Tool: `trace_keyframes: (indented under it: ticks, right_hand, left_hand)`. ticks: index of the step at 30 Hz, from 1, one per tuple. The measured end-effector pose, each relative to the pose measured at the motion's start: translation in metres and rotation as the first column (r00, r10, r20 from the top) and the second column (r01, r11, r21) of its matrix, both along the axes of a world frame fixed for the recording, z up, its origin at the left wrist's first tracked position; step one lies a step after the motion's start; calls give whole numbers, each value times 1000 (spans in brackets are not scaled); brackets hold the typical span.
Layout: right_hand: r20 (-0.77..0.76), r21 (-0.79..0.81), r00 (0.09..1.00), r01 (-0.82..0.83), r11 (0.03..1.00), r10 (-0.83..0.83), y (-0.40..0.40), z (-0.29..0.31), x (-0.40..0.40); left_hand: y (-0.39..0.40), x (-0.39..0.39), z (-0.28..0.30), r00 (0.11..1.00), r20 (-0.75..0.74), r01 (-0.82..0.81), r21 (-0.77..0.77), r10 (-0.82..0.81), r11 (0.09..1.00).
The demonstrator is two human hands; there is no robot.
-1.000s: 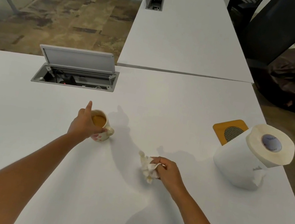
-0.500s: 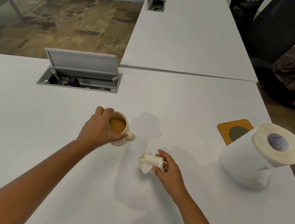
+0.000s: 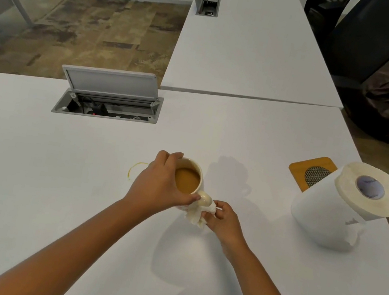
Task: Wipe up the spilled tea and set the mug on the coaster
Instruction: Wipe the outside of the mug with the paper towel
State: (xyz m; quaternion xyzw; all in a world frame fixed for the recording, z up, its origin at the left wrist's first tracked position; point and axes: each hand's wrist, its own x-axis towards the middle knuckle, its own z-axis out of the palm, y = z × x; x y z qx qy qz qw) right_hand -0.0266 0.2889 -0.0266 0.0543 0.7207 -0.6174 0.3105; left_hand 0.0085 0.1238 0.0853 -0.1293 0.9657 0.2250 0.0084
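The left hand [image 3: 156, 187] grips a cream ceramic mug [image 3: 189, 180] of milky tea. Beside its handle, the right hand [image 3: 223, 220] pinches a crumpled white tissue [image 3: 196, 214]. A tea ring [image 3: 134, 169] lies left of the mug.

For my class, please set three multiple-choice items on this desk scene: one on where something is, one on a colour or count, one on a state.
1. Where is the coaster?
A. behind the paper towel roll, partly hidden
B. under the mug
C. on the floor

2. What colour is the tea ring on the table?
A. red
B. yellowish
C. blue

3. How is the mug held?
A. lying on its side
B. upside down
C. upright in the left hand

Key: 1 A, the roll overlaps its near corner. 2 B, a thin yellowish arc left of the hand. 3 C, the tea sits level, while the right hand presses a crumpled tissue by its handle.
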Motion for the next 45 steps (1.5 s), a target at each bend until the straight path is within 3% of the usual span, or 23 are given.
trace_keyframes:
  ticks: [6,12,24,32,45]
  right_hand:
    - [244,-294,964,174,940,-102,7,0,6]
    - [351,-461,929,280,842,-117,4,1,12]
    - [454,-612,850,515,600,-266,3,-1,14]
    - [452,-629,845,529,569,-285,8,-3,4]
    - [332,-766,928,370,525,-169,-5,20,-24]
  left_hand:
    - [5,-1,2,1000,21,-14,17,14,1000]
    - [9,-1,10,999,36,2,5,-2,1000]
    - [23,-16,25,995,38,95,-18,-94,995]
    - [27,-20,26,990,44,136,31,-138,990]
    - [39,-39,49,979,-21,203,32,-203,979]
